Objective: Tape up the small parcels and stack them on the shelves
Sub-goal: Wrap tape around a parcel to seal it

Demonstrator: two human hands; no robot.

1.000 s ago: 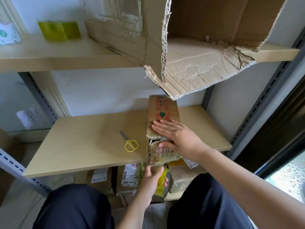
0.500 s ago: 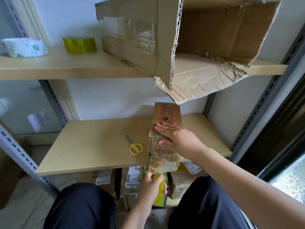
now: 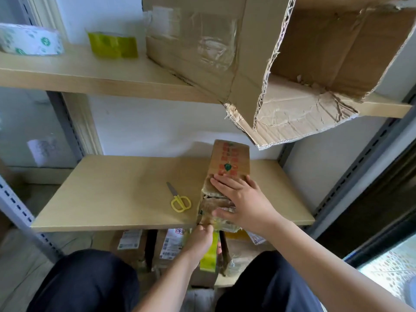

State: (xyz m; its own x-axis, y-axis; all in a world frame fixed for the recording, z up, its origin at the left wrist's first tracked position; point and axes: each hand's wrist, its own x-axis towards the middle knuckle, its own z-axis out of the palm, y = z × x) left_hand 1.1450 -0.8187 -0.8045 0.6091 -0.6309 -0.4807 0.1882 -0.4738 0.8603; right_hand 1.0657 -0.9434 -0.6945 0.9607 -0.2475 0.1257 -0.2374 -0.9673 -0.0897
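A long brown parcel [image 3: 229, 163] with red print lies on the middle shelf [image 3: 117, 190], its near end wrapped in clear tape and jutting over the shelf's front edge. My right hand [image 3: 240, 199] lies flat on top of the parcel's near end, fingers straight and thumb against its front face. Below the shelf edge my left hand [image 3: 200, 240] grips a yellow-green tape roll [image 3: 209, 255] right under the parcel's near end. Clear tape runs up from the roll to the parcel.
Yellow-handled scissors [image 3: 179, 200] lie on the middle shelf left of the parcel. On the upper shelf [image 3: 90, 75] sit a white tape roll [image 3: 29, 42], a yellow-green roll [image 3: 112, 45] and a big torn open carton [image 3: 258, 64] overhanging. Labelled parcels [image 3: 167, 246] stand below.
My left hand has come up with the tape roll to the parcel's near end. My right hand stays flat on the parcel. The view has tilted upward.
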